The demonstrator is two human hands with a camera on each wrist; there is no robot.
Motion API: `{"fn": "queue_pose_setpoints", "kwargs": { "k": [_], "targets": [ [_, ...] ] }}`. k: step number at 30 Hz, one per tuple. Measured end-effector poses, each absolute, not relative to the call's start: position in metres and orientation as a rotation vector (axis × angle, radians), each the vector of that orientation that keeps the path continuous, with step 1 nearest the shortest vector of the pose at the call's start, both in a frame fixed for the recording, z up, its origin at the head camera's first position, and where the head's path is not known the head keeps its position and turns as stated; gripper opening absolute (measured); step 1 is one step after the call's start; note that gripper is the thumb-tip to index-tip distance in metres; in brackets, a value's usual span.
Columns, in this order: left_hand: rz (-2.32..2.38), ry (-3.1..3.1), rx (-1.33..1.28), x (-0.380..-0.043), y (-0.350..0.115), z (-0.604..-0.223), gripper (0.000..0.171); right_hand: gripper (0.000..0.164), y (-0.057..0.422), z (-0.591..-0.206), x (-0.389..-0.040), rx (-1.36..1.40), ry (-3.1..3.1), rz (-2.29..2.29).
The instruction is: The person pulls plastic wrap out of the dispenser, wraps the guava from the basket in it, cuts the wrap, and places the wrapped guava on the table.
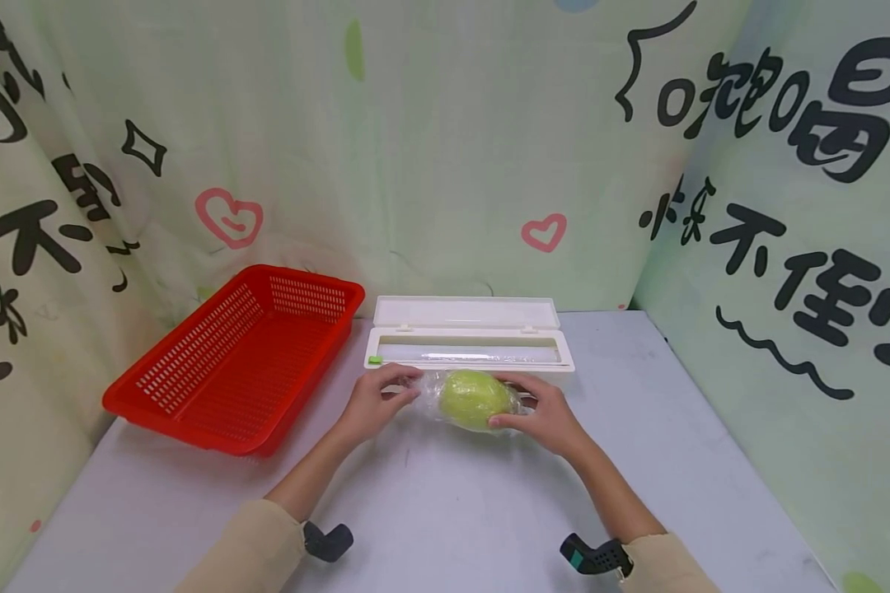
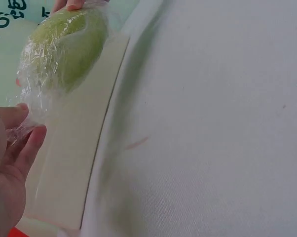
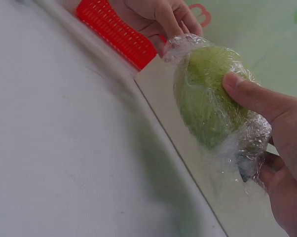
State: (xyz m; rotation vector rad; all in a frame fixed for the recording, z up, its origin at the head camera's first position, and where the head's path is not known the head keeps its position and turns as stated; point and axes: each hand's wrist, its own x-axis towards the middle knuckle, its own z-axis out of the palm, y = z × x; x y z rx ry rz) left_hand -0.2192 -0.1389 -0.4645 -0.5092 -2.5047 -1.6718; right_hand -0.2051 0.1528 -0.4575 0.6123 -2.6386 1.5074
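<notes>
A yellow-green fruit (image 1: 475,400), its kind unclear, is wrapped in clear cling film and held up above the table in front of a white cling film dispenser (image 1: 469,338). My right hand (image 1: 551,416) grips its right end, the thumb (image 3: 252,95) lying on the wrapped skin. On the other side, my left hand (image 1: 374,403) pinches the gathered film (image 2: 37,106) that sticks out from the fruit's left end. Bunched film also shows by my right fingers in the right wrist view. The dispenser's lid (image 1: 466,312) stands raised, with a film roll visible inside.
A red plastic basket (image 1: 267,441) with slotted walls stands on the white table (image 1: 445,527) at the left. A small green piece (image 1: 375,360) sits at the dispenser's left front corner. Printed curtains (image 1: 445,165) hang behind the table and at both sides.
</notes>
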Motion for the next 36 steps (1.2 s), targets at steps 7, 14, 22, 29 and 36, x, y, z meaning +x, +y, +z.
{"fn": "queue_pose_setpoints", "kwargs": {
  "k": [7, 14, 22, 29, 36],
  "targets": [
    [-1.648, -2.456, -0.462, -0.218, -0.128, -0.455, 0.015, 0.067, 0.146, -0.455, -0.204, 0.647, -2.633, 1.552],
    [-1.566, -2.501, -0.432, -0.215, -0.117, -0.449, 0.016, 0.067, 0.142, -0.451, -0.203, 0.652, -2.643, 1.513],
    [-1.786, -2.459, -0.536, -0.212, -0.119, -0.446, 0.046, 0.066, 0.147, -0.448, -0.205, 0.544, -2.640, 1.468],
    [-1.798, -2.491, -0.664, -0.213, -0.121, -0.451, 0.078, 0.066, 0.151, -0.444, -0.206, 0.520, -2.636, 1.504],
    [-1.604, -2.459, -0.632, -0.213, -0.118, -0.450, 0.051, 0.064, 0.156, -0.446, -0.209, 0.532, -2.641, 1.513]
  ]
}}
